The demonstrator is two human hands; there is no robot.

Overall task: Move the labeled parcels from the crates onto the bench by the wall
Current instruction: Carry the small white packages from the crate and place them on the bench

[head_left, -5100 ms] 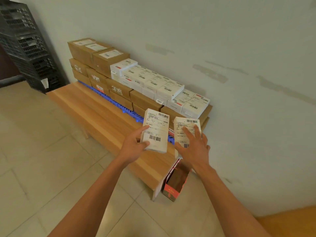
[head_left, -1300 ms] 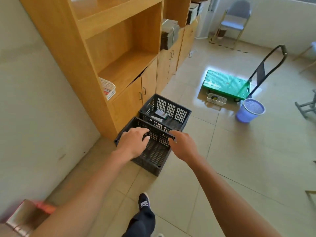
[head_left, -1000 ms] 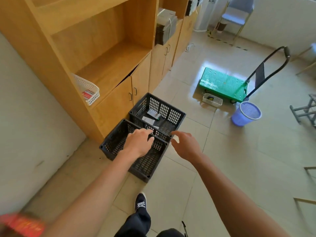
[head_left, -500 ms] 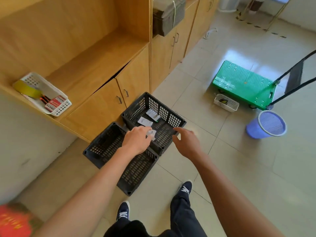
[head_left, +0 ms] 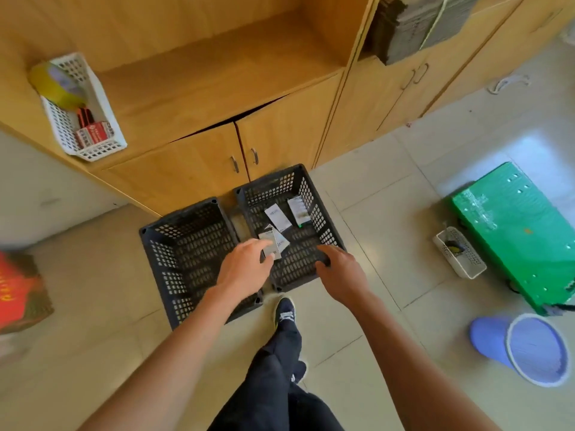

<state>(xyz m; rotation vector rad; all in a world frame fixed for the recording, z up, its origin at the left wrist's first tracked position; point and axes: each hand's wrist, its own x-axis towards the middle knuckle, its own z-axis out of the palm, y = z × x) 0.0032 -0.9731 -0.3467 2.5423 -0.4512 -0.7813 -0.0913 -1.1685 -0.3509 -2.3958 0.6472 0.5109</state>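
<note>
While both hands hang over the right-hand black perforated plastic crate [head_left: 291, 225], the nearest white labelled parcel [head_left: 270, 247] lies just beyond the left hand [head_left: 244, 269], its long axis running away from the person. Left fingertips [head_left: 264, 243] reach to its near edge; actual contact cannot be told. Those fingers are loosely extended and hold nothing. The right hand [head_left: 340, 272], fingers relaxed and slightly curled, hovers at the crate's near right corner, also holding nothing. 2 more white parcels [head_left: 278, 217] lie deeper inside. The left-hand black crate [head_left: 189, 253] shows no parcels.
</note>
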